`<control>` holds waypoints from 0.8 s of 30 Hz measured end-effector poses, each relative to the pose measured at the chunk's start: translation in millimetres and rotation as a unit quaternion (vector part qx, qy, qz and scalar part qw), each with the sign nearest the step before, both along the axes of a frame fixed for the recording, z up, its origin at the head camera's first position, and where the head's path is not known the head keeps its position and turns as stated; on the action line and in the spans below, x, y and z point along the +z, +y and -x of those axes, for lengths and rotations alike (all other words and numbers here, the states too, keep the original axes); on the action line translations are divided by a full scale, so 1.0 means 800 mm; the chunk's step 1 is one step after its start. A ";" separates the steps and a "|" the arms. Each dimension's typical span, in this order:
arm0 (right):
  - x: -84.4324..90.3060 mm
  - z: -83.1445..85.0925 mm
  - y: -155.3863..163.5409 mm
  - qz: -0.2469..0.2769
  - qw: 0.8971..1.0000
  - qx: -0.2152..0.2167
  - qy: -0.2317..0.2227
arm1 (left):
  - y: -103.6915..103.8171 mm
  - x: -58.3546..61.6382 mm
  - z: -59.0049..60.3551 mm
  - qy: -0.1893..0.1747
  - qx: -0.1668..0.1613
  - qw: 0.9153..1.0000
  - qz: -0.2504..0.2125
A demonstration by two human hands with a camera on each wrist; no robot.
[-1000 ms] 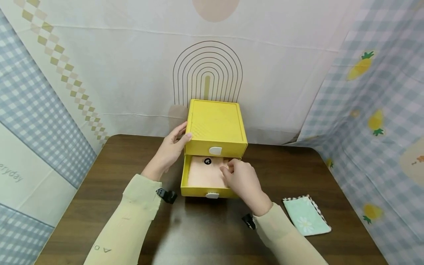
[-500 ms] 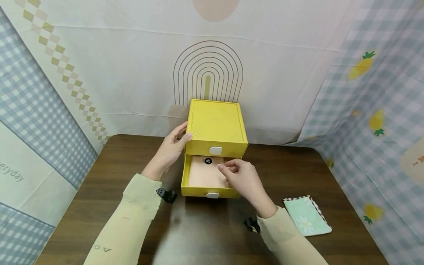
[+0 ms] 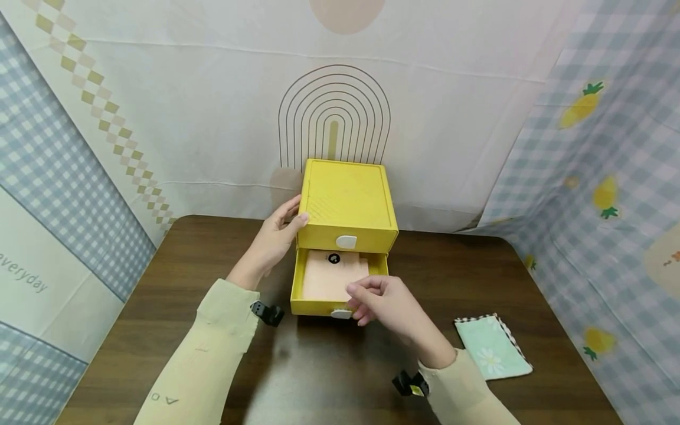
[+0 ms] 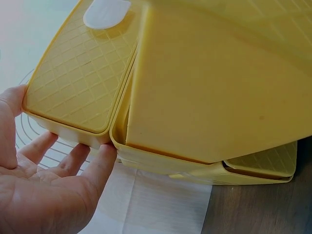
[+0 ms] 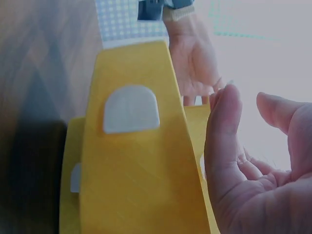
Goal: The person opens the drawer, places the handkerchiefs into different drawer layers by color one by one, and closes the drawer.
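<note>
Landmark: yellow drawer box [image 3: 347, 203], two drawers high, standing at the far middle of the tabletop [image 3: 212, 354].
Lower drawer [image 3: 334, 283]: pulled out toward the person, its white tab handle [image 3: 340, 313] at the front edge.
Pink card [image 3: 332, 274]: lies flat inside the lower drawer, pale peach with a small black round mark near its far end.
What changed: a second ago the right hand was inside the lower drawer on the pink card; it has since drawn back out to the drawer's front edge, leaving the card lying there.
What that suggests: the card looks placed, and the hand now sits by the handle.
Right hand [image 3: 385, 301]: fingers loosely curled and empty, fingertips just beside the white tab handle; whether they touch it I cannot tell.
Left hand [image 3: 273, 239]: fingers straight, pressed flat against the box's left side, steadying it.
Green cloth [image 3: 491, 345]: folded, daisy print, well to the right of the box.
</note>
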State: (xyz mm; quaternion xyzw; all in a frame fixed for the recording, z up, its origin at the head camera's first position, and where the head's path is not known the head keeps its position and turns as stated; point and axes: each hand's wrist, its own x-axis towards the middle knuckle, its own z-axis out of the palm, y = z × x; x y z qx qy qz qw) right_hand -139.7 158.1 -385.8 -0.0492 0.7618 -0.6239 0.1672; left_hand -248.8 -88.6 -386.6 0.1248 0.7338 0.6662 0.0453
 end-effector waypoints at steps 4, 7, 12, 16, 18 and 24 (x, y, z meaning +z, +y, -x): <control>-0.005 -0.013 -0.002 0.002 1.000 0.028 -0.008 | 0.001 0.020 -0.013 -0.008 -0.003 1.000 0.002; -0.014 -0.020 -0.002 -0.008 0.999 0.044 -0.017 | 0.001 0.019 -0.012 -0.014 -0.003 1.000 0.004; -0.033 -0.027 -0.002 -0.031 0.997 0.066 -0.038 | -0.001 -0.001 0.002 -0.009 -0.001 1.000 0.000; -0.048 -0.028 -0.002 -0.036 0.996 0.065 -0.049 | 0.000 -0.002 0.002 -0.003 0.000 1.000 -0.001; -0.054 -0.027 -0.003 -0.034 0.996 0.060 -0.054 | 0.000 -0.002 0.001 -0.002 0.001 1.000 -0.003; -0.065 -0.028 -0.007 -0.013 0.997 0.036 -0.069 | 0.000 -0.002 0.000 0.001 0.004 1.000 -0.005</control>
